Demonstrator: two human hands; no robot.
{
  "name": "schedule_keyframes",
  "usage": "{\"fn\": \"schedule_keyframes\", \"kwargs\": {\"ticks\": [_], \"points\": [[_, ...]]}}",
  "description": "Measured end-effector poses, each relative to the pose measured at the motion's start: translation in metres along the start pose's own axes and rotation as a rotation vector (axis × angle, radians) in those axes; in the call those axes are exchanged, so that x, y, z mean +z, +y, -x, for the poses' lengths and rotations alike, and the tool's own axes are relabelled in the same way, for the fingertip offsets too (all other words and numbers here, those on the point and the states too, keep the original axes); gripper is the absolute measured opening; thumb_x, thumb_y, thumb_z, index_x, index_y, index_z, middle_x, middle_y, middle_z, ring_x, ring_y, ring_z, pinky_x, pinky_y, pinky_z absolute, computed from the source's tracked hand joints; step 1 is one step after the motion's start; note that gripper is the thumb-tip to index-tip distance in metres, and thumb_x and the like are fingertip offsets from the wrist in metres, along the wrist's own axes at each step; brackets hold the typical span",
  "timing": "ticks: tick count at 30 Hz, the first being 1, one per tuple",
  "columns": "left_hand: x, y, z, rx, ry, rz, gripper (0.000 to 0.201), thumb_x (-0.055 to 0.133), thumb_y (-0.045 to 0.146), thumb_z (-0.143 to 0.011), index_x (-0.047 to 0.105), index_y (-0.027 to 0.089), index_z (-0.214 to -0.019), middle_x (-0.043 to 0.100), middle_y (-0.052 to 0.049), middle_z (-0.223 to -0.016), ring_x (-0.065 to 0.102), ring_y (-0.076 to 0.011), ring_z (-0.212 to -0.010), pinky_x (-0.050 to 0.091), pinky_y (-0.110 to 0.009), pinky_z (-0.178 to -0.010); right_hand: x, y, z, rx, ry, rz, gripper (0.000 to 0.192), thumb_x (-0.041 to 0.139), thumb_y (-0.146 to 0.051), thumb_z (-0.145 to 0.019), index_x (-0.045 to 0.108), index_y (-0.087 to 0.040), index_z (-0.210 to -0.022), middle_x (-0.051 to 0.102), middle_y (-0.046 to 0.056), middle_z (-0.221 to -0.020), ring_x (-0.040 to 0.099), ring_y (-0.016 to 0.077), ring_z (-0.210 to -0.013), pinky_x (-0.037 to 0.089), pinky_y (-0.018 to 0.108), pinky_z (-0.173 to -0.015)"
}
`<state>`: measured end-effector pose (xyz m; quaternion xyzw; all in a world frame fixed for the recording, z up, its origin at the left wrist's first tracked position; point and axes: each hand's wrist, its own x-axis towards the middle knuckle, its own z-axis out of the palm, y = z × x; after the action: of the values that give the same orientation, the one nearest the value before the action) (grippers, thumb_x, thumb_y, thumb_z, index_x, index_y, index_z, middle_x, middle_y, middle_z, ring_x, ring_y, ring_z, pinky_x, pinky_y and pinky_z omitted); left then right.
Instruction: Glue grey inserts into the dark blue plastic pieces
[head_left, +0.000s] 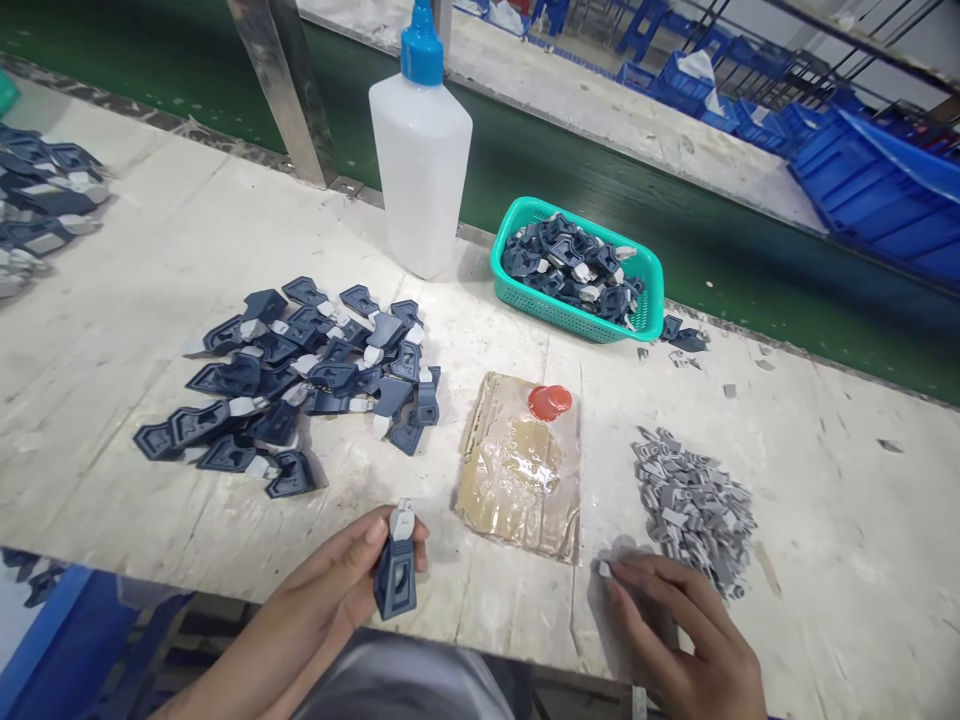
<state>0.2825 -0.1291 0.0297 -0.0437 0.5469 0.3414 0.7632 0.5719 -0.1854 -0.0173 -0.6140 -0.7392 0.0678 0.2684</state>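
Note:
Between the thumb and fingers of my left hand point(349, 570) is a dark blue plastic part point(395, 580) with a light grey piece point(402, 520) at its upper end. My right hand point(682, 625) pinches a small grey plastic piece point(604, 569) at its fingertips, just above the table. Beside that hand lies a heap of small grey pieces point(694, 510). A cardboard pad point(487, 490) with a shiny wet-looking surface and a red cap point(550, 402) on it lies between the hands. Farther left spreads a pile of blue-and-grey parts point(330, 375).
A white squeeze bottle point(421, 170) with a blue top stands at the back. A green basket point(577, 327) of similar parts sits to its right. More parts point(45, 190) lie at the far left. Beyond the table point(825, 480) runs a green strip point(720, 220), with blue bins point(885, 190) behind.

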Motion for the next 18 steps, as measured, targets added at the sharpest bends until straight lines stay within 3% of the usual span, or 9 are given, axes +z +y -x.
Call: {"fn": "schedule_keyframes", "kwargs": {"ticks": [2,5,8,10,15,18], "points": [[-0.001,0.000,0.000,0.021,-0.055,-0.040,0.014,0.063,0.030,-0.080,0.073,0.020,-0.079,0.072,0.000,-0.081,0.064,-0.0138,-0.086,0.048,-0.020,-0.079,0.001,0.002,-0.003,-0.075,0.024,0.037,0.014,0.064,-0.022,-0.076,0.062,-0.019,-0.090,0.058,0.006,-0.091,0.057,0.0154,-0.085,0.048,0.027,-0.070],[-0.004,-0.001,-0.001,0.033,-0.128,-0.056,0.023,0.073,0.040,-0.068,0.074,0.020,-0.079,0.072,0.001,-0.084,0.061,-0.0150,-0.092,0.045,-0.019,-0.082,0.001,0.005,-0.007,-0.218,0.045,0.108,0.015,0.065,-0.021,-0.075,0.062,-0.016,-0.089,0.059,0.007,-0.088,0.055,0.0160,-0.084,0.045,0.030,-0.070],[-0.008,-0.002,-0.003,0.063,-0.194,-0.079,0.026,0.071,0.043,-0.069,0.073,0.022,-0.084,0.070,0.002,-0.086,0.058,-0.0132,-0.092,0.042,-0.018,-0.083,-0.001,0.006,-0.009,-0.309,0.008,0.185,0.016,0.066,-0.020,-0.075,0.061,-0.017,-0.090,0.059,0.007,-0.090,0.055,0.0166,-0.085,0.042,0.031,-0.071],[-0.013,-0.004,-0.008,0.092,-0.244,-0.086,0.025,0.070,0.042,-0.072,0.073,0.023,-0.087,0.068,0.002,-0.087,0.057,-0.0122,-0.092,0.040,-0.017,-0.083,-0.001,0.001,-0.012,-0.283,0.019,0.203,0.015,0.065,-0.021,-0.075,0.061,-0.019,-0.090,0.059,0.006,-0.092,0.055,0.0178,-0.084,0.040,0.034,-0.072],[-0.026,-0.006,-0.027,0.122,-0.396,-0.014,0.022,0.072,0.036,-0.072,0.073,0.022,-0.089,0.068,0.000,-0.083,0.057,-0.0114,-0.083,0.042,-0.020,-0.070,0.006,-0.030,-0.043,-0.169,0.192,0.183,0.008,0.063,-0.023,-0.078,0.061,-0.019,-0.084,0.055,0.008,-0.092,0.052,0.0203,-0.082,0.032,0.039,-0.076],[-0.026,-0.006,-0.028,0.121,-0.385,0.037,0.026,0.076,0.034,-0.068,0.074,0.022,-0.091,0.071,-0.001,-0.089,0.058,-0.0125,-0.087,0.043,-0.021,-0.072,0.016,-0.046,-0.071,-0.202,0.204,0.201,0.006,0.065,-0.022,-0.077,0.062,-0.020,-0.082,0.056,0.007,-0.092,0.049,0.0201,-0.085,0.031,0.039,-0.078]]}}
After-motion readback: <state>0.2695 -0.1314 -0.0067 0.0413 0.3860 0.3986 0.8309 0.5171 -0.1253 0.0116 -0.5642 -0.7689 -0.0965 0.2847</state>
